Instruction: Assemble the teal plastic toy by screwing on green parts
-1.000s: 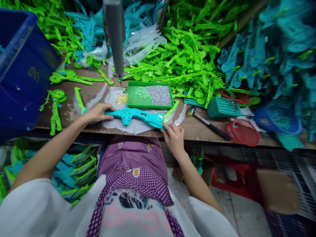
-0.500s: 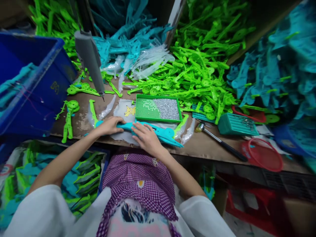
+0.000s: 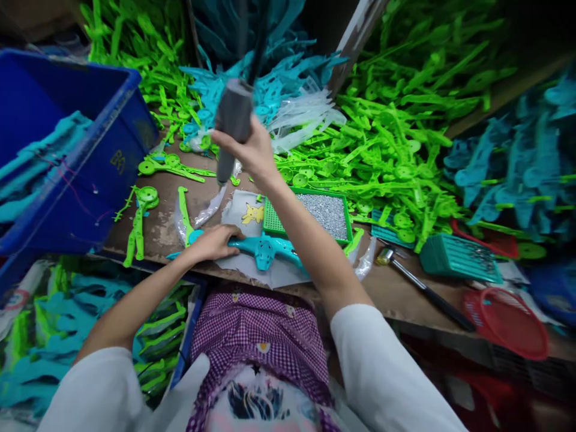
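Observation:
My left hand [image 3: 220,241] is closed around the left part of a long blue plastic piece [image 3: 264,251], which lies along the front of the bench on a pale cloth [image 3: 274,276]. My right hand [image 3: 254,150] is raised and wrapped round a grey hanging electric screwdriver [image 3: 234,114], its tip pointing down above the bench. My right forearm hides part of the blue piece's right side and part of a green tray [image 3: 270,223] of small metal screws [image 3: 326,213]. Lime-green parts [image 3: 184,207] lie at both ends of the blue piece.
A blue bin [image 3: 112,120] stands at the left. Heaps of lime-green parts [image 3: 382,156] and blue parts [image 3: 270,84] fill the back. To the right lie a hammer [image 3: 425,288], a teal basket [image 3: 459,258] and a red basket [image 3: 506,321]. A crate of parts [image 3: 189,336] sits below left.
My right hand has left the blue piece and risen to grip the screwdriver. The blue piece has turned, showing a rounded holed part. My left hand stays on it. The view has shifted slightly.

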A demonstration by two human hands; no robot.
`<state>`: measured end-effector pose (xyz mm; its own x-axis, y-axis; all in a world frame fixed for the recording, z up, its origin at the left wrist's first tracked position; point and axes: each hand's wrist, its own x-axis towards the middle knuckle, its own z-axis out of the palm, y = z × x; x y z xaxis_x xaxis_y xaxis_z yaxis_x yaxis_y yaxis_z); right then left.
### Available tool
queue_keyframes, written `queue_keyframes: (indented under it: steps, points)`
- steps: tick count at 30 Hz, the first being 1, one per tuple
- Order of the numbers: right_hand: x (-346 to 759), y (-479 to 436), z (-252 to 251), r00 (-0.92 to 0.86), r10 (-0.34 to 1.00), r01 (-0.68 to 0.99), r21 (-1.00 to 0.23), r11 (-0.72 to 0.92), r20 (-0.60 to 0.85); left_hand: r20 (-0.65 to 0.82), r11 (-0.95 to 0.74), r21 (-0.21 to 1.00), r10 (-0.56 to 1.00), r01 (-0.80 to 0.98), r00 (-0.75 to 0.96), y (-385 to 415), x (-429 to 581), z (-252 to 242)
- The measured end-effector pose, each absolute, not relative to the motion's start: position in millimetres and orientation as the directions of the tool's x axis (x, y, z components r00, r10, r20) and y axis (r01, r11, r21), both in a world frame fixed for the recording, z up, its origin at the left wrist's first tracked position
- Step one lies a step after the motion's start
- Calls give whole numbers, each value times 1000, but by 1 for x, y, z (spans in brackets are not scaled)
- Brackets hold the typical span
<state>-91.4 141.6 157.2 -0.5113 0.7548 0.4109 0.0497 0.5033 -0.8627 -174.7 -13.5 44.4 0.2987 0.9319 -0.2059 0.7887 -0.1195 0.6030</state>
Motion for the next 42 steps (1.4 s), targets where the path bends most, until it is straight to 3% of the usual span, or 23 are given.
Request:
queue_keyframes:
  steps: [6,13,30,37,42]
  points:
    - [6,156,114,-288,918,-76,-962,262,273,-191,-130,619,932,774,309,-17,-174,41]
    - [11,160,83,-108,951,-199,-944,264,289,-185,-128,619,935,775,303,-18,-172,43]
    - [9,166,76,-102,945,-168,-941,293,312,-210,-100,618,935,780,286,-16,-170,46]
    - [26,143,113,-52,949,-212,-932,293,311,-237,-72,586,937,807,256,-16,-168,51]
    - [30,85,128,-277,905,-360,-908,215,324,-231,-81,582,938,809,260,-15,-168,51]
